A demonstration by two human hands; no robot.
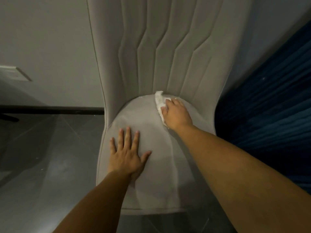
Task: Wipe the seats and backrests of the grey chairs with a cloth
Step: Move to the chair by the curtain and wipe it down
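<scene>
At seat's back edge, by backrest (168,47), right hand (176,115) presses white cloth (159,101) on grey chair seat (159,165); left hand (126,153) flat, fingers spread, w/ nothing held. Risk: cloth bunches, skipping the crease

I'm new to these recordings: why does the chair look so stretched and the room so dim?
Head view: the wide lens stretches the chair's backrest upward; lighting is dim, colours muted, only the white cloth bright; the image is slightly soft throughout.
</scene>
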